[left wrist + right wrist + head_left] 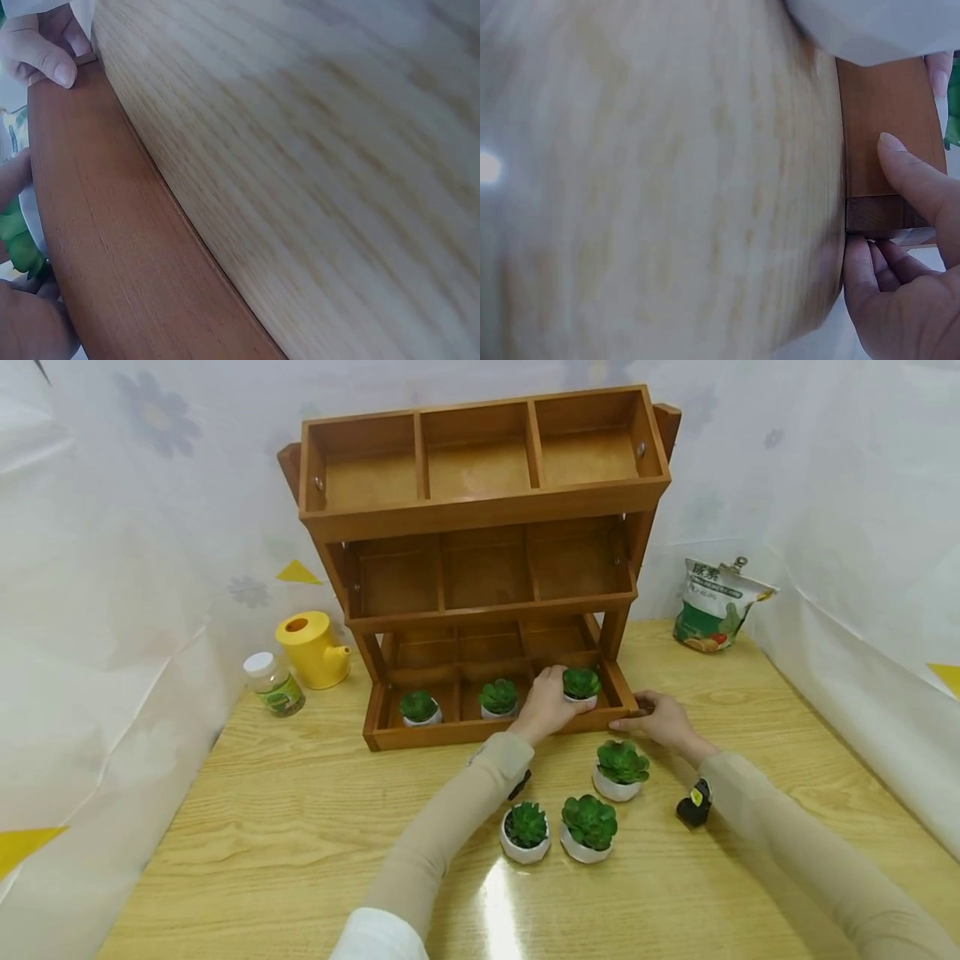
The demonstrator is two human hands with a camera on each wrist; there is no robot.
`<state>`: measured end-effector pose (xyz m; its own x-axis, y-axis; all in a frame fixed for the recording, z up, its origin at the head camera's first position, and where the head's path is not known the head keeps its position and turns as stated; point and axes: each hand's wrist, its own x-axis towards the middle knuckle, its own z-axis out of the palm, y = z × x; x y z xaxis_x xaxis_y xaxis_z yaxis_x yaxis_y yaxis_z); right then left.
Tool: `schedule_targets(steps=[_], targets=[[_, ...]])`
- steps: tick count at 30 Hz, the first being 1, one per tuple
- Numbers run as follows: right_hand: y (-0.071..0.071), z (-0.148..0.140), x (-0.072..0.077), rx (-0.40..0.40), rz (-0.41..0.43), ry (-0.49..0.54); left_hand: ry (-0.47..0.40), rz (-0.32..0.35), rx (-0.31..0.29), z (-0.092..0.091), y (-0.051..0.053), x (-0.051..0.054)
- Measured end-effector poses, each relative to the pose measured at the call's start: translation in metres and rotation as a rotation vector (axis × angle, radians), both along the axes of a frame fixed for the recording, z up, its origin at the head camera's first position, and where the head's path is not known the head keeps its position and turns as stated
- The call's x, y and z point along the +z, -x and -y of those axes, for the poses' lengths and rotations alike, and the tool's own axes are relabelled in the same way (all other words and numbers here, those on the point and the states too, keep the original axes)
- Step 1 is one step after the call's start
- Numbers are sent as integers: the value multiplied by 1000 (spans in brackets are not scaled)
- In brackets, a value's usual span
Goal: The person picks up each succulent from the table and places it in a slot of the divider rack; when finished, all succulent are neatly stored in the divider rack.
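In the head view my left hand (549, 705) curls round a potted succulent (581, 683) in the right compartment of the wooden shelf's (480, 731) bottom tier. The left wrist view shows part of that hand (34, 322) beside the green leaves (21, 244). With thumb on the front board (885, 112) and fingers round the end, my right hand (907, 277) grips the tray's front right corner; it also shows in the head view (663, 722). Two more succulents, one left (420, 707) and one middle (498, 697), sit in the same tier.
Three potted succulents (617, 772) (588, 828) (525, 832) stand on the table (300, 827) before the shelf. A yellow watering can (315, 652) and a white-lidded jar (276, 685) are at the left; a clipped green-and-white bag (712, 610) stands at the back right.
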<state>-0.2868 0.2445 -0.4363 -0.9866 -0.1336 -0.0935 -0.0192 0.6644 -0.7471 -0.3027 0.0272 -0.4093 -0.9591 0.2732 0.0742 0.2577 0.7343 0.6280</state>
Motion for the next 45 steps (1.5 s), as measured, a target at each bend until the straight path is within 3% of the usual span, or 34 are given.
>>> schedule_targets(steps=[20,26,34,45], targets=[[0,0,-1,6,33,40,90,65,8,-7,1,0],[0,1,-1,4,23,48,142,57,-2,-7,1,1],[-2,1,1,6,12,46,148,18,-9,-9,-1,2],[-2,0,2,8,21,48,131,18,-15,-5,-8,7]])
